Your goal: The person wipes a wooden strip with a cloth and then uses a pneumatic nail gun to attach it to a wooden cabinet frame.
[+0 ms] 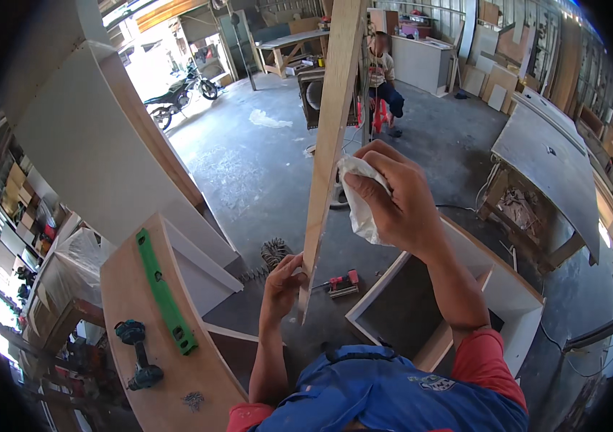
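Close in on the left, got a light-brown wood-topped bench carrying a teal-and-black cordless drill, small grey metal fasteners and a long green level. Close right: white open box cabinet on the floor. Holding a long pale wooden strip near its lower end, left hand closed round it, strip slanting up and away. Gripping a crumpled white cloth in the right hand, beside the strip's right edge; can't tell if touching. Below, on the floor: red-and-black power tool, dark coiled hose. Farther: grey-topped bench right, black boxy speaker partly blocked by the strip, seated person, dark motorcycle.
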